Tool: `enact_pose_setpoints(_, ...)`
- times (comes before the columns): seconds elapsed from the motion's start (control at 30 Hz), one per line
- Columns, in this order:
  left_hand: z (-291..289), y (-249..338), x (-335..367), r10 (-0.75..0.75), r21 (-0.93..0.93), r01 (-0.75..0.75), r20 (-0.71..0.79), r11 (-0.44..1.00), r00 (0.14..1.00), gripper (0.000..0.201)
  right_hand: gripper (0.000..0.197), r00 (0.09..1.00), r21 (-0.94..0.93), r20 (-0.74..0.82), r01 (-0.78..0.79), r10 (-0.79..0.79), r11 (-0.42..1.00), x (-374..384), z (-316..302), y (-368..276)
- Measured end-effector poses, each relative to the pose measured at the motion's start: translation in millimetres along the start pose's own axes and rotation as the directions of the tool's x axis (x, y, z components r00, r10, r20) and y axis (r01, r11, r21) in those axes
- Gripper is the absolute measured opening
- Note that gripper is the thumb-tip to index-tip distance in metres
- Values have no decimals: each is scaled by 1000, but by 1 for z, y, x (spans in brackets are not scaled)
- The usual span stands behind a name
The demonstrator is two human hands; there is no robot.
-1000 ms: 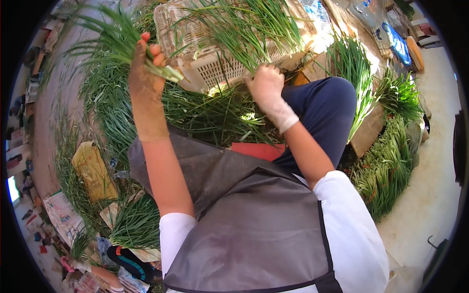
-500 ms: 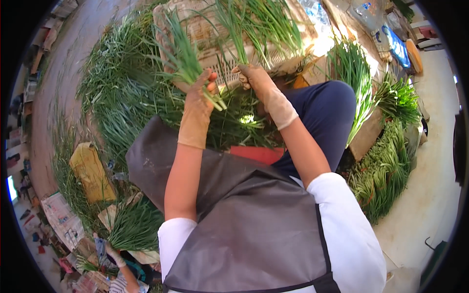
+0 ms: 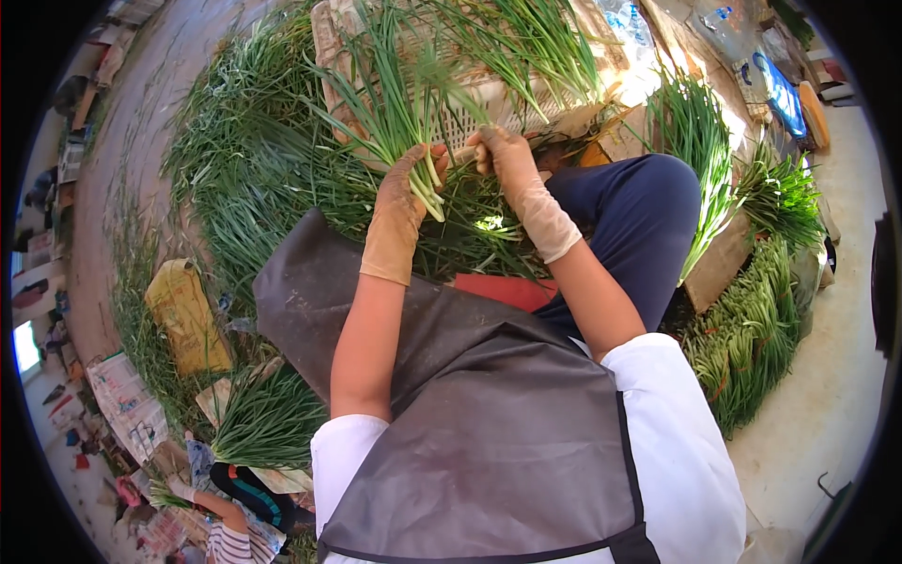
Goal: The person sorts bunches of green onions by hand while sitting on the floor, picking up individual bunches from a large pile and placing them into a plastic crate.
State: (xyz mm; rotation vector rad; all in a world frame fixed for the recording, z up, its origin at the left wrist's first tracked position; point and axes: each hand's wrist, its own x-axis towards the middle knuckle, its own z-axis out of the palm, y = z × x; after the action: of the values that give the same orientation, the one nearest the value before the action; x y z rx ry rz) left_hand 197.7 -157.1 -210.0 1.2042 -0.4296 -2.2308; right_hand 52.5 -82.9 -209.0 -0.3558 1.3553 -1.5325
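Observation:
My left hand [image 3: 402, 197], in a thin, soiled glove, is closed around a small bunch of garlic chives [image 3: 387, 99]. Their pale stem ends point down toward me and the long green leaves fan out away from me. Close beside it, my right hand [image 3: 507, 155], gloved the same way, has its fingers pinched together. A motion-blurred green chive stalk [image 3: 451, 80] runs up from those fingertips. Beyond my hands, more loose chives [image 3: 536, 47] lie across an upturned pale plastic crate [image 3: 503, 99].
A big heap of green leaves [image 3: 240, 179] spreads at left. Bundled chives stand at right [image 3: 695, 141], with a stacked row [image 3: 747, 329] nearer. A yellow sack [image 3: 188, 315] lies at left, a red object [image 3: 503, 289] by my knee. Another person's arm [image 3: 221, 508] shows lower left.
My hands have come closer together, the left shifting right with its bunch. The bunch's leaves are more spread out, and a blurred stalk now shows at my right fingertips.

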Motion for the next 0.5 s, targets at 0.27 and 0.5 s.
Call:
enact_pose_setpoints(0.27,-8,-3,3,-54,148,53,4,988,999,24,32,997,-211,69,-19,34,977,12,18,20)
enact_pose_setpoints(0.5,-23,-5,9,-11,73,16,-66,997,998,22,23,999,2,51,-17,17,1000,19,15,24)
